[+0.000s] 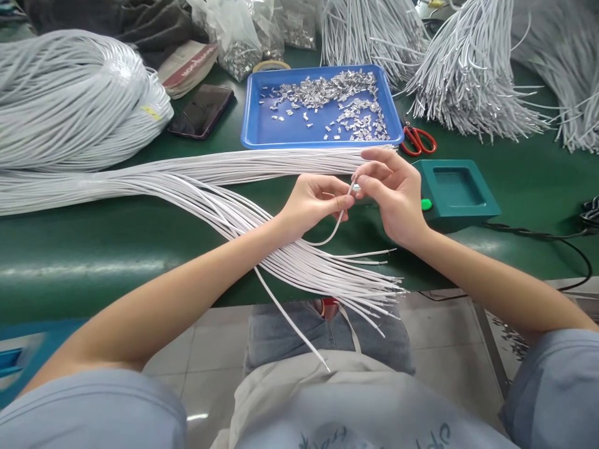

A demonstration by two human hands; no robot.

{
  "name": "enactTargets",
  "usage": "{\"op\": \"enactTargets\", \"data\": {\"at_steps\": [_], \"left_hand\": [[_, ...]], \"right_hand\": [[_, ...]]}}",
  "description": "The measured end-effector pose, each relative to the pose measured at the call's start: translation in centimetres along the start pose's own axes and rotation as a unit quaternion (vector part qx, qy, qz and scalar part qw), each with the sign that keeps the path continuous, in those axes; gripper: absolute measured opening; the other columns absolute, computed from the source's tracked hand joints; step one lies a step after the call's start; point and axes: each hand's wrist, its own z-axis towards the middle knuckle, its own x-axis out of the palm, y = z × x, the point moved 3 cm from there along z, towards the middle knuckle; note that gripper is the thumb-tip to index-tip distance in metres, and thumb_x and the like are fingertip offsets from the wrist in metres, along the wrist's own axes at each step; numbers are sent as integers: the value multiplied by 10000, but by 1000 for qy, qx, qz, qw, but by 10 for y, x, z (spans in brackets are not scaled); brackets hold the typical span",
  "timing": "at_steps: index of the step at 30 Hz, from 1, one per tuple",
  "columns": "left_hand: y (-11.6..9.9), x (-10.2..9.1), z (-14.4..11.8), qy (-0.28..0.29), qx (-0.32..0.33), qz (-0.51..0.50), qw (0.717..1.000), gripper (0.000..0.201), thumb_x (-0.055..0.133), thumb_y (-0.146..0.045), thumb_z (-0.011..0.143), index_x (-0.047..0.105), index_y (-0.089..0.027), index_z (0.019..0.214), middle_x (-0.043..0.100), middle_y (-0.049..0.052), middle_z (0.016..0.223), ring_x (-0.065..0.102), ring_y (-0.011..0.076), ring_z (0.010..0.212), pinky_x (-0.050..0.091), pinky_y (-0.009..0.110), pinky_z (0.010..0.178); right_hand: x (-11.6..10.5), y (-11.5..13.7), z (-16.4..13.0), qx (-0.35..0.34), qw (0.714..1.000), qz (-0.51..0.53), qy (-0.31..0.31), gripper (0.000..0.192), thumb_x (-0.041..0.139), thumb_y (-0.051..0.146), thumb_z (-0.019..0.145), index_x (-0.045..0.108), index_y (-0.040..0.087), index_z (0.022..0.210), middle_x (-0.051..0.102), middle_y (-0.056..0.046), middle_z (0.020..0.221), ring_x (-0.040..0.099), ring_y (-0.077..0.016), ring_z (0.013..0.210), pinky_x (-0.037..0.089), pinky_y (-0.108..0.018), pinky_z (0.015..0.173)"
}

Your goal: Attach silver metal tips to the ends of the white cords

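At frame centre, our left hand (314,201) pinches a white cord (337,223); our right hand (392,190) pinches a metal clip (356,185) onto its end. Next: seat it squarely.

Assembly workshop: green bench (93,249), cord bundles (70,100), tray (262,131) of metal clips (337,100).

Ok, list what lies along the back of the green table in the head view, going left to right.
Coil of white cord → black phone → blue tray of metal clips → red-handled scissors → fanned bundle of cut white cords.
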Motion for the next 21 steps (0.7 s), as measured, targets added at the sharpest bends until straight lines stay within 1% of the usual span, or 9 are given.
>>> {"op": "enactTargets", "data": {"at_steps": [3, 5, 9, 13, 17, 21], "left_hand": [[1, 0, 1, -9, -2, 15, 1000, 412, 918, -425, 529, 726, -111, 716, 643, -6, 568, 618, 102, 500, 511, 213, 499], [2, -1, 1, -20, 7, 27, 999, 394, 931, -394, 509, 728, -114, 700, 647, -8, 575, 606, 89, 513, 500, 201, 511], [1, 1, 1, -22, 34, 41, 998, 331, 941, -300, 493, 731, -112, 664, 650, -14, 589, 558, 50, 534, 464, 169, 527], [2, 3, 0, -10, 24, 30, 999, 318, 917, -329, 549, 742, -114, 704, 653, -6, 603, 562, 64, 541, 479, 193, 538], [2, 2, -1, -21, 11, 35, 999, 340, 916, -359, 545, 750, -119, 718, 659, 2, 616, 556, 72, 533, 473, 205, 524], [3, 2, -1, -21, 7, 44, 999, 360, 908, -378, 568, 759, -106, 751, 675, 25, 649, 573, 89, 556, 481, 225, 538]], "right_hand": [[0, 2, 0, 2, 1000, 8, -6, 274, 705, 241, 760, 588, 266, 1006, 591, 46, 726, 616, -111, 663, 545, -275, 586], [0, 3, 0, 3, 1000, 9, -9, 269, 724, 228, 744, 591, 262, 975, 585, 50, 705, 610, -108, 648, 529, -268, 570], [0, -1, 0, 32, 999, 28, 6, 259, 737, 247, 735, 580, 260, 940, 581, 52, 707, 599, -104, 638, 552, -284, 618], [1, -5, 0, 48, 997, 57, 24, 268, 725, 287, 745, 546, 266, 942, 550, 48, 717, 590, -109, 642, 567, -297, 645], [2, -5, 0, 44, 998, 39, 24, 280, 699, 319, 754, 504, 280, 950, 530, 35, 746, 583, -122, 666, 563, -307, 648], [3, -2, -1, 30, 999, 17, 32, 217, 637, 304, 776, 475, 277, 919, 484, 34, 740, 555, -119, 657, 557, -316, 651]]}}
